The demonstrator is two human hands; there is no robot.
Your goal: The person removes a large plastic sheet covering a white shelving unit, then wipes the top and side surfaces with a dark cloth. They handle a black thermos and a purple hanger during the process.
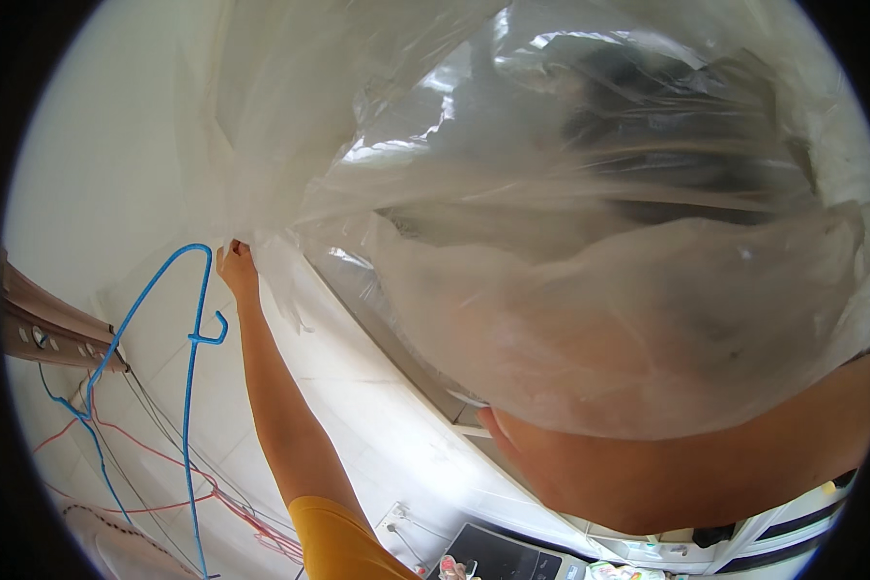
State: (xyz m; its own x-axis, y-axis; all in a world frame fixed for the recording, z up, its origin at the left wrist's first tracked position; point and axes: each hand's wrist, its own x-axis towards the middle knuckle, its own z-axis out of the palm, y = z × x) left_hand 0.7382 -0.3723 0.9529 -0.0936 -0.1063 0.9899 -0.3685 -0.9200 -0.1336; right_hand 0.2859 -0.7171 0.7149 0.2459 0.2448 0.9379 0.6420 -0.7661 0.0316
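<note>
A large sheet of clear plastic film (435, 283) hangs across the upper and right parts of the view, creased and shiny. My left hand (238, 272) is raised at the end of an outstretched arm, its fingers closed on a gathered part of the film. On the right, my other arm crosses low and close to the camera beneath the film. Part of my right hand (504, 431) shows at the film's lower edge, and the rest is blurred or covered, so its grip is hidden. A blue wire clothes hanger (190, 377) hangs just left of my left arm.
A brown rail (65, 330) juts in from the left, with red hangers (214, 484) and thin cords below it. White tiles line the wall. Lower down are a wall socket (391, 518) with plugs and a black-topped appliance (496, 554). White shelving (761, 533) stands lower right.
</note>
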